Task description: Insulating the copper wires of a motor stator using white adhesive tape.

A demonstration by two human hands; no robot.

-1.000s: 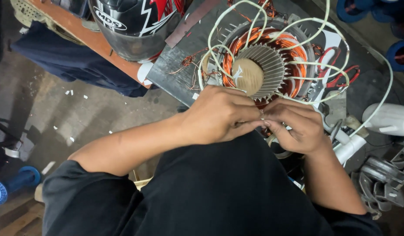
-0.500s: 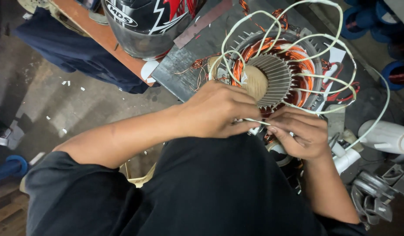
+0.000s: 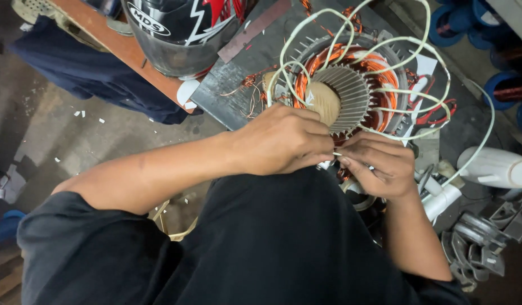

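Workshop floor; both hands curled at stator.

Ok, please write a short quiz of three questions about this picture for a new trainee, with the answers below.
1. True or false: both hands meet at the near edge of the motor stator.
2. Which thing lies at the top of the picture, left of the stator? A) a helmet B) a bucket C) a fan
3. What colour are the sleeved leads that loop over the copper windings?

Key
1. True: the left hand and the right hand pinch a thin white strip there.
2. A, the helmet.
3. White.
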